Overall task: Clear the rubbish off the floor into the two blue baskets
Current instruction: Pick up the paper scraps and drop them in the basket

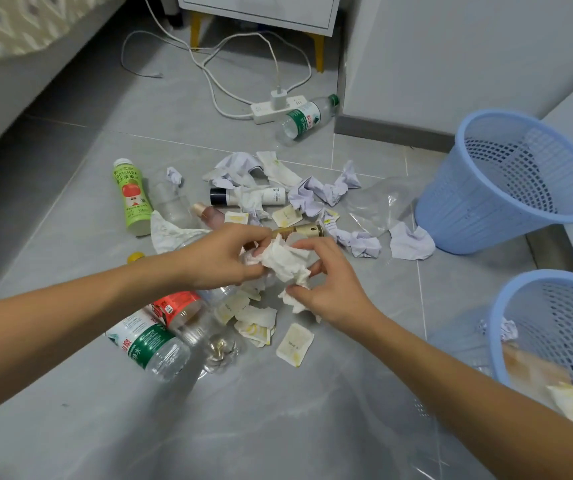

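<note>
- Over the middle of the littered floor [312, 410], a crumpled white tissue [286, 259] is held between both hands, lifted clear of the rubbish beneath.
- By the left hand [222, 254] the tissue's left edge is pinched, fingers curled closed on it; by the right hand [326, 282] its right side is gripped, and a second scrap of tissue [293, 301] appears to be caught under the lower fingers of that hand.
- The step in hand is judged to be gathering loose tissue into one wad before it is dropped in a basket.
- It would be done well if the wad were squeezed tight in one hand, so that nothing trails or falls, and then carried right over a rim before release.
- Two blue baskets are counted: the far basket [485, 216], which looks empty, and the near basket [499, 344], in which some paper already lies.
- Four plastic drink bottles are clearly counted: a green juice bottle [132, 197], a water bottle by the power strip [304, 121], a green-labelled water bottle [146, 344] and a red-labelled bottle [177, 308] beside it.
- Two smaller cosmetic-type bottles can be made out, along with many paper balls and sachets, too tangled to be counted exactly.
</note>
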### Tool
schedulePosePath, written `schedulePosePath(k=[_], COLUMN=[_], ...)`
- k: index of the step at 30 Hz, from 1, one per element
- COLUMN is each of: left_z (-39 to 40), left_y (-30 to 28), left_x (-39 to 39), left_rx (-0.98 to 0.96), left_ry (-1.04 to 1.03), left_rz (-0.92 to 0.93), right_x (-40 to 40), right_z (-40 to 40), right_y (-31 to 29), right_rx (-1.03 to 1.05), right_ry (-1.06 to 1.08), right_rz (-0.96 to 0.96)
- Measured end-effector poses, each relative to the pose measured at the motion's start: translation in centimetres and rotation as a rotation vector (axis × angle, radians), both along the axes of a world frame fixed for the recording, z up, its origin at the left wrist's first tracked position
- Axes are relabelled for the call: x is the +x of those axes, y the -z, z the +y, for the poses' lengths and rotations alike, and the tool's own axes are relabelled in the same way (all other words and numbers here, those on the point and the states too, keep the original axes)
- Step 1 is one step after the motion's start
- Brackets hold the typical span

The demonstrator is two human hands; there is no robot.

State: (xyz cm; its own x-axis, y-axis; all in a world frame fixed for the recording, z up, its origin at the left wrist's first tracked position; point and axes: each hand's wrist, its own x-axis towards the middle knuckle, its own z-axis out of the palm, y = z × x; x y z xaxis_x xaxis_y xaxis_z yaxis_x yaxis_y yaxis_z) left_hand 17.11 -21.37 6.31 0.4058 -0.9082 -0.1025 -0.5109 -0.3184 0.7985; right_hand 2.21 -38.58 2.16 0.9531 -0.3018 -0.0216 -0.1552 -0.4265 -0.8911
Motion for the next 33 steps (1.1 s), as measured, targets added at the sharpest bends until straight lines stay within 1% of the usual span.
schedulePosePath(k=[1, 3, 5, 7, 9, 11, 13, 14, 16, 18, 20, 22, 24, 26, 28, 29, 30, 31, 32, 33], left_z=[0.1, 0.2, -0.2, -1.3, -3.3, -6.2, -9.6, -11.4, -15.3, -18.9, -21.6, -23.3, -24.0, -23.8, -22.7, -22.0, -21.0, -20.0, -18.7, -17.1], left_y=[-0.6, -2.0, -3.7, -5.8, -8.2, -10.7, -12.7, -13.5, -14.2, -13.7, -12.4, -10.8, -9.8, -9.5, -9.6, -9.8, -9.9, -9.9, -10.0, -9.9], left_x=[0.1, 0.3, 0.2, -0.3, -1.6, -3.7, -6.5, -8.2, -11.9, -15.9, -19.4, -22.1, -23.7, -24.1, -23.2, -22.3, -20.9, -19.3, -17.5, -15.5], left_rx=[-0.008, -0.031, -0.062, -0.121, -0.186, -0.232, -0.243, -0.232, -0.202, -0.175, -0.125, -0.034, 0.046, 0.053, 0.004, -0.025, -0.070, -0.122, -0.158, -0.162], left_ry=[-0.004, -0.005, -0.017, -0.038, -0.035, 0.007, 0.113, 0.194, 0.367, 0.470, 0.500, 0.547, 0.564, 0.534, 0.503, 0.491, 0.468, 0.436, 0.396, 0.345], left_rz=[0.014, -0.021, -0.077, -0.086, -0.017, 0.106, 0.215, 0.229, 0.129, 0.010, -0.046, -0.110, -0.248, -0.431, -0.495, -0.495, -0.483, -0.472, -0.465, -0.457], right_x=[0.3, 0.6, 0.7, 0.6, -0.2, -2.5, -6.3, -8.8, -14.0, -18.6, -22.3, -24.8, -26.0, -26.3, -26.0, -25.6, -24.9, -24.0, -22.6, -20.8], right_z=[0.0, 0.0, -0.1, -0.6, -2.1, -4.8, -8.3, -10.1, -13.5, -16.0, -17.9, -19.2, -20.1, -20.9, -21.0, -20.8, -20.4, -19.7, -18.6, -17.1], right_y=[-0.3, -1.7, -4.5, -8.1, -12.1, -16.1, -19.4, -20.7, -22.3, -22.1, -20.7, -18.6, -16.9, -15.9, -15.6, -15.9, -16.5, -17.3, -18.3, -19.1], right_rx=[-0.005, 0.019, 0.088, 0.112, 0.067, 0.001, -0.059, -0.079, -0.146, -0.239, -0.331, -0.403, -0.445, -0.499, -0.557, -0.627, -0.724, -0.803, -0.836, -0.824], right_ry=[-0.008, -0.009, -0.022, -0.047, -0.065, -0.044, -0.003, 0.019, 0.066, 0.132, 0.189, 0.229, 0.250, 0.243, 0.223, 0.207, 0.193, 0.186, 0.179, 0.165], right_rz=[-0.008, 0.004, 0.041, 0.050, 0.040, 0.056, 0.097, 0.119, 0.170, 0.234, 0.289, 0.332, 0.391, 0.511, 0.669, 0.720, 0.725, 0.675, 0.593, 0.499])
